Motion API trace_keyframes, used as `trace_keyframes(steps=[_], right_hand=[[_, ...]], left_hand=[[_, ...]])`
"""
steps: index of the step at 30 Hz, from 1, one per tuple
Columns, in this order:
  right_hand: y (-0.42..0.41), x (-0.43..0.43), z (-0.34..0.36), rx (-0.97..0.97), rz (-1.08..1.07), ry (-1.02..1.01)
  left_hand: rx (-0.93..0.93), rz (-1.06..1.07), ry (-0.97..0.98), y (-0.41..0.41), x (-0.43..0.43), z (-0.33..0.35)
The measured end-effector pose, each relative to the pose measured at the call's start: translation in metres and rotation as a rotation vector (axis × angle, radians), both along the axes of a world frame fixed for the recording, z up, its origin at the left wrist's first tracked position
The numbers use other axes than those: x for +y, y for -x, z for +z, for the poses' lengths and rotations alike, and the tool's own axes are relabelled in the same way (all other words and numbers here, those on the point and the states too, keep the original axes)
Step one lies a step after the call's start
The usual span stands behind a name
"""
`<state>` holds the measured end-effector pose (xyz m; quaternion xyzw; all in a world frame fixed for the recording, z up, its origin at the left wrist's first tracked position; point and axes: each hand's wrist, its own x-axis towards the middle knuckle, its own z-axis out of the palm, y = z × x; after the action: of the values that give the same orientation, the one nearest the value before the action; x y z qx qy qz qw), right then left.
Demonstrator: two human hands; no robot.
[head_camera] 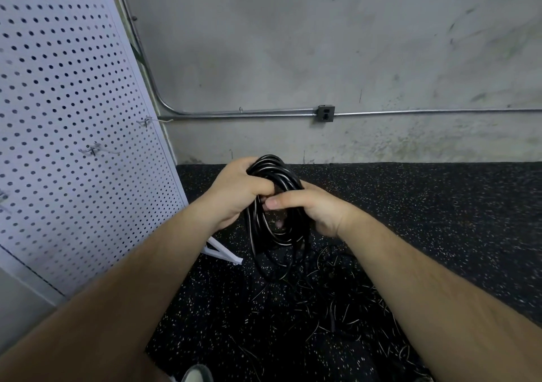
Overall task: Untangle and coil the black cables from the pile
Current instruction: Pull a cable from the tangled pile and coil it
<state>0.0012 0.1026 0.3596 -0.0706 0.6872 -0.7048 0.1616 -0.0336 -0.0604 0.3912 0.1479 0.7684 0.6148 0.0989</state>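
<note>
A coil of glossy black cable [274, 176] hangs upright in front of me, held by both hands. My left hand [234, 191] grips the coil's upper left side, fingers wrapped round the loops. My right hand [311, 208] holds the right side, its thumb lying across the front of the loops. The coil's lower loops [278, 235] dangle below my hands, and a strand trails down to the pile of black cables [337, 302] on the floor. The pile is hard to make out against the dark floor.
A white pegboard panel [73, 117] with metal hooks leans at the left, its white foot [223, 252] sticking out on the speckled black floor [440, 205]. A concrete wall [293, 59] with metal conduit and an outlet box [326, 113] stands ahead. A shoe tip [197, 374] shows at the bottom.
</note>
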Motion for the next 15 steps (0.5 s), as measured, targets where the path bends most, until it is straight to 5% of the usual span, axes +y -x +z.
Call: trace_keyframes(steps=[5,15], right_hand=[[-0.011,-0.012,0.0,-0.152,0.09,0.134],[-0.002,-0.015,-0.006,0.001,-0.294,0.198]], left_hand=[[0.0,0.093,-0.045,-0.002,0.004,0.002],[-0.063,0.252,-0.152,-0.005,0.019,0.003]])
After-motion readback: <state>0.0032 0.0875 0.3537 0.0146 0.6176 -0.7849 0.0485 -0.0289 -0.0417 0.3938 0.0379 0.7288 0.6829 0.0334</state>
